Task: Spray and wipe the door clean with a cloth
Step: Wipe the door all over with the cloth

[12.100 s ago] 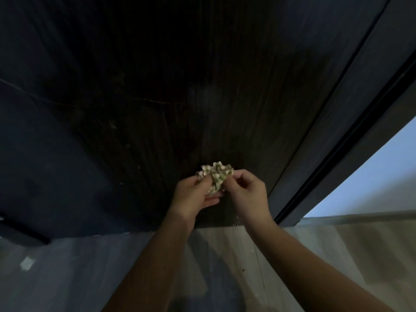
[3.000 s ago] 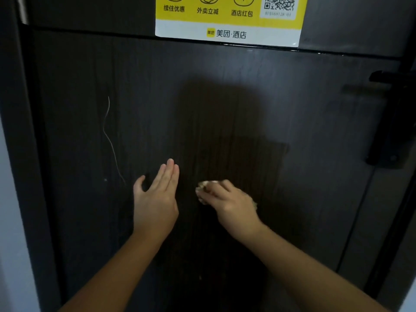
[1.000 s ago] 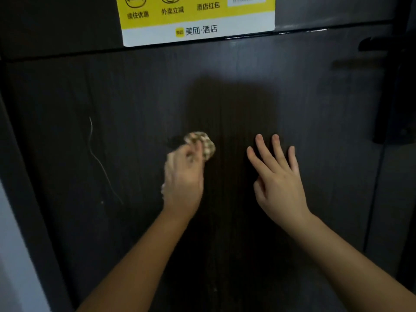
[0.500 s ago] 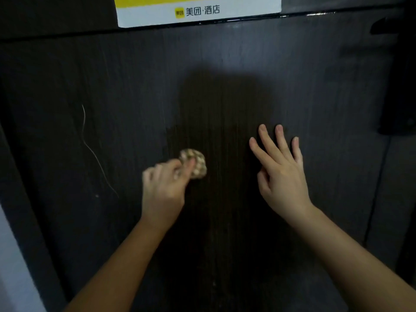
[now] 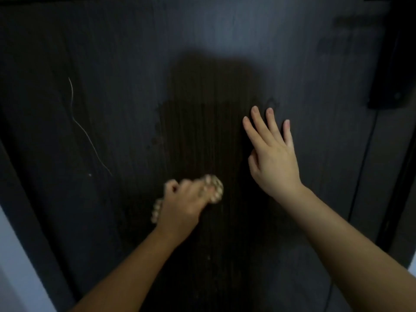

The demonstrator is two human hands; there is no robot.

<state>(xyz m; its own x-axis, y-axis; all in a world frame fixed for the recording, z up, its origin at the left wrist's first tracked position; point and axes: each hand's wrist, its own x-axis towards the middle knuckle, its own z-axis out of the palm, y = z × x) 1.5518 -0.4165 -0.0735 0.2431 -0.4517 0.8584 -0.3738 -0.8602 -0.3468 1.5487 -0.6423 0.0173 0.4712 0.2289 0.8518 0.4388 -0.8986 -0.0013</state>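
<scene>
step in hand: wiping. my left hand (image 5: 180, 203) grips the bunched checked cloth (image 5: 215, 190), fingers curled round it. the wad presses on the door (image 5: 112, 64), with one end showing past my fingertips at 1 o'clock and the other end below the heel of the hand at 8 o'clock. the hand and cloth are blurred, so i judge a stroke is under way.

my right hand (image 5: 274, 163) lies flat on the door with fingers straight and spread, holding nothing. it sits at 2 o'clock from the cloth and apart from it. i judge it is bracing the panel.

a darker damp patch (image 5: 198, 136) covers the middle of the door. the cloth is at its lower part, toward 6 o'clock. no spray bottle is in view.

untreated areas, by my judgement:
- the panel at 9 o'clock, where a thin pale line (image 5: 83, 129) runs down the surface. i cannot tell whether it is a scratch or a thread.
- the panel at 3 o'clock, toward the dark lock plate (image 5: 391, 86).

next move calls for:
- firm, even pressure on the cloth.
- overlapping strokes from the damp patch out toward 9 o'clock.
- shifting the flat hand before wiping beneath it.
</scene>
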